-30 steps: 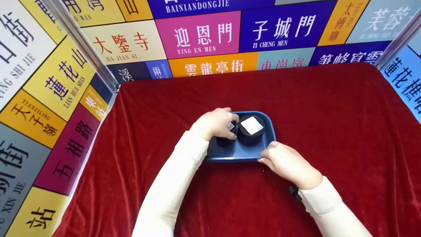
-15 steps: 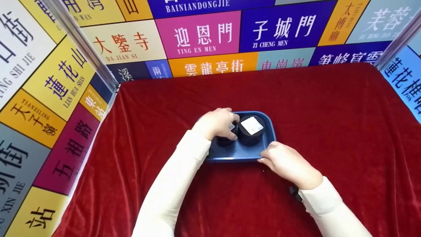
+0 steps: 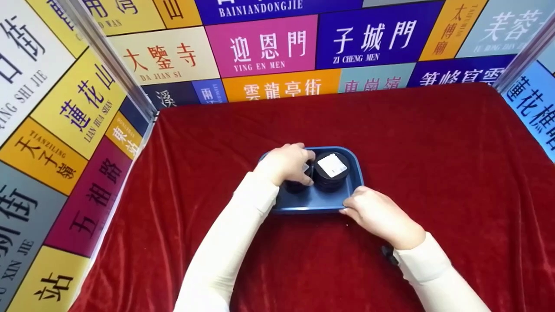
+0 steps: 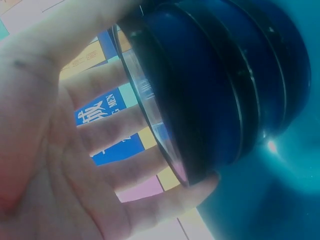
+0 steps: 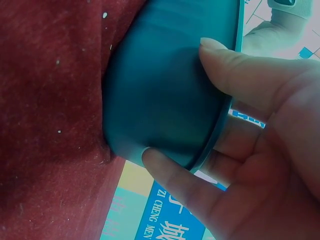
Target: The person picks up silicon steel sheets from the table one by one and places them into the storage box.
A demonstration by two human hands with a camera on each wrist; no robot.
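In the head view a blue tray (image 3: 310, 202) holds two round black ribbed stacks side by side. My left hand (image 3: 284, 164) reaches over the tray's left part and grips the left stack (image 3: 296, 187), thumb on the near side and fingers across the far side. Close up in the left wrist view, this ribbed black stack (image 4: 215, 95) has a thin rim around a shiny top. Right beside the fingertips, the other stack (image 3: 328, 183) carries a white label (image 3: 332, 165). My right hand (image 3: 381, 216) holds the tray's near right corner, thumb and fingers at its rim.
Dark red velvet cloth (image 3: 433, 151) covers the table under the tray. Behind it and at both sides stand panels (image 3: 262, 45) printed with coloured signs. Small white specks (image 5: 59, 131) dot the cloth in the right wrist view.
My left hand and sleeve have shifted very slightly to the right with the grip on the left stack kept. The right hand and the tray have stayed in place.
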